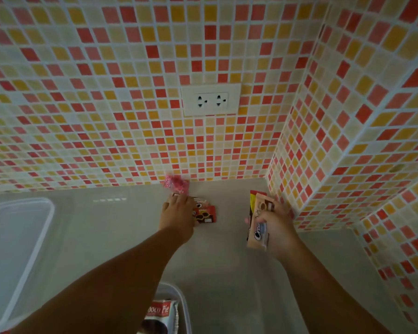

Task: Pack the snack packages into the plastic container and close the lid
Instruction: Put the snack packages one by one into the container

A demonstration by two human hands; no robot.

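Red and pink snack packages (204, 213) lie far on the grey surface (121, 227) under the flat, spread left hand (179, 213), while the right hand (275, 227) grips a peach-coloured pack bundle (258, 225).

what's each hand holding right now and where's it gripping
Right hand grips a stack of snack packs around the middle. Left hand rests on red packs on the counter, no clear grip.
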